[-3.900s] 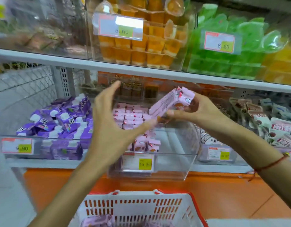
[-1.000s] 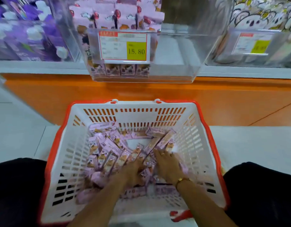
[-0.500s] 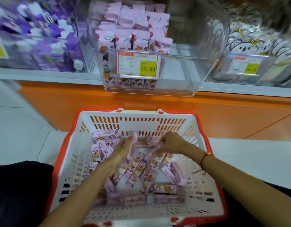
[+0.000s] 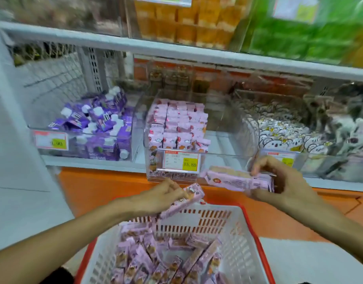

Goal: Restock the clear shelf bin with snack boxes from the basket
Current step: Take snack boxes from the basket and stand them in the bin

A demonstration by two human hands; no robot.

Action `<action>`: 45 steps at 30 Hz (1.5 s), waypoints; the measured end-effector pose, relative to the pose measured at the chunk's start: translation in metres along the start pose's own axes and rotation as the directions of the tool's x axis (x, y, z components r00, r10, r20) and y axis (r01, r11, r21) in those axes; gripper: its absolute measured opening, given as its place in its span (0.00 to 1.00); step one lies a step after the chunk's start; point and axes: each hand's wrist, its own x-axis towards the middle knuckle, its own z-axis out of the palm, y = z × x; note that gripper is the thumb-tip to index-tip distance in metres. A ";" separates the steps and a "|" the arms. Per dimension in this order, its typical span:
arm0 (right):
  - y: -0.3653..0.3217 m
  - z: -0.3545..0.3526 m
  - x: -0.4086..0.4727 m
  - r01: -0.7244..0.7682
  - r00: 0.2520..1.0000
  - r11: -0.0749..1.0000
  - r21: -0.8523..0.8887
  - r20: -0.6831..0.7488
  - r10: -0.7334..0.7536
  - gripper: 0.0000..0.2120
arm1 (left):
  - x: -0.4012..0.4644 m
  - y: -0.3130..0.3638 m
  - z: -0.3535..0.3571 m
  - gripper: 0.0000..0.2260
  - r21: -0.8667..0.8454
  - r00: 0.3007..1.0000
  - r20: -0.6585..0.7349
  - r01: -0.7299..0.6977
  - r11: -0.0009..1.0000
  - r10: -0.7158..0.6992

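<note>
- Your left hand [image 4: 156, 198] has its fingers curled round 1 pink snack box [image 4: 181, 202], which tilts up to the right, above the far rim of the basket [image 4: 246, 251].
- Your right hand [image 4: 283, 185] pinches a small bundle of pink boxes [image 4: 237, 179], thumb under and fingers curled over the top; the exact count is blurred.
- That bundle sits just in front of the clear shelf bin [image 4: 223, 144], beside its price tag [image 4: 180, 161].
- Past your fingertips the bin's left half is stacked with pink boxes.
- Below both hands, more boxes lie loose in the basket.
</note>
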 end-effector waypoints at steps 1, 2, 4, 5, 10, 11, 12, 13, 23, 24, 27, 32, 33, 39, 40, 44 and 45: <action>-0.005 -0.002 -0.001 0.041 0.998 0.991 0.130 -0.050 -0.035 0.17 | 0.000 0.000 0.000 0.10 -0.081 0.999 -0.020 -0.027 0.996 0.026; -0.009 -0.004 0.000 0.081 0.995 0.970 0.230 -0.080 -0.065 0.15 | -0.003 0.004 0.000 0.11 -0.183 0.999 -0.013 -0.050 0.982 0.048; -0.011 0.000 0.004 0.154 0.985 0.955 0.253 -0.110 -0.129 0.15 | -0.009 0.009 -0.002 0.13 -0.387 0.996 -0.031 -0.094 0.917 0.089; -0.011 0.004 0.006 0.170 0.982 0.959 0.225 -0.118 -0.146 0.16 | -0.011 0.013 -0.001 0.15 -0.497 0.995 -0.020 -0.091 0.863 0.094; -0.012 0.017 0.013 0.192 0.979 0.981 0.004 -0.077 -0.191 0.19 | -0.009 0.030 0.003 0.14 -0.713 0.996 0.068 0.010 0.701 0.054; -0.012 0.017 0.014 0.169 0.982 0.985 -0.017 -0.078 -0.170 0.18 | -0.007 0.032 0.003 0.13 -0.728 0.995 0.095 0.040 0.684 0.043; -0.010 0.016 0.014 0.135 0.988 0.991 -0.005 -0.079 -0.135 0.16 | -0.007 0.033 0.003 0.14 -0.753 0.992 0.121 0.064 0.655 0.043; -0.009 0.016 0.014 0.098 0.992 0.995 0.018 -0.076 -0.096 0.15 | -0.006 0.034 0.004 0.16 -0.773 0.989 0.136 0.073 0.630 0.052; -0.027 -0.020 0.015 -0.257 0.932 0.755 0.604 -0.053 0.359 0.13 | -0.013 0.061 -0.003 0.21 -0.434 0.802 -0.554 -0.506 0.745 0.223; -0.029 -0.021 0.015 -0.277 0.928 0.752 0.598 -0.036 0.371 0.14 | -0.013 0.063 -0.005 0.18 -0.391 0.778 -0.581 -0.526 0.755 0.241; -0.034 -0.022 0.019 -0.345 0.926 0.772 0.534 0.060 0.372 0.19 | -0.008 0.069 -0.011 0.13 -0.397 0.811 -0.559 -0.444 0.803 0.172; -0.048 -0.014 0.033 -0.268 0.944 0.944 0.193 0.249 0.217 0.14 | 0.002 0.077 -0.004 0.16 -0.629 0.978 -0.208 -0.146 0.764 0.016; -0.051 -0.013 0.037 -0.281 0.936 0.943 0.180 0.269 0.228 0.13 | 0.002 0.077 -0.002 0.18 -0.658 0.988 -0.152 -0.105 0.746 0.006; -0.062 -0.011 0.058 -0.361 0.928 0.838 0.409 0.249 0.278 0.14 | -0.004 0.072 -0.002 0.15 -0.870 0.982 -0.120 -0.175 0.461 0.147; -0.062 -0.010 0.057 -0.350 0.936 0.786 0.509 0.215 0.277 0.13 | -0.003 0.073 -0.003 0.18 -0.916 0.980 -0.147 -0.187 0.356 0.137; -0.053 0.005 0.046 -0.286 0.945 0.539 0.792 0.139 0.297 0.06 | -0.002 0.079 -0.008 0.25 -0.950 0.951 -0.241 -0.272 0.152 0.195; -0.052 0.010 0.042 -0.276 0.943 0.473 0.837 0.142 0.300 0.06 | -0.001 0.080 -0.007 0.27 -0.944 0.939 -0.254 -0.293 0.154 0.231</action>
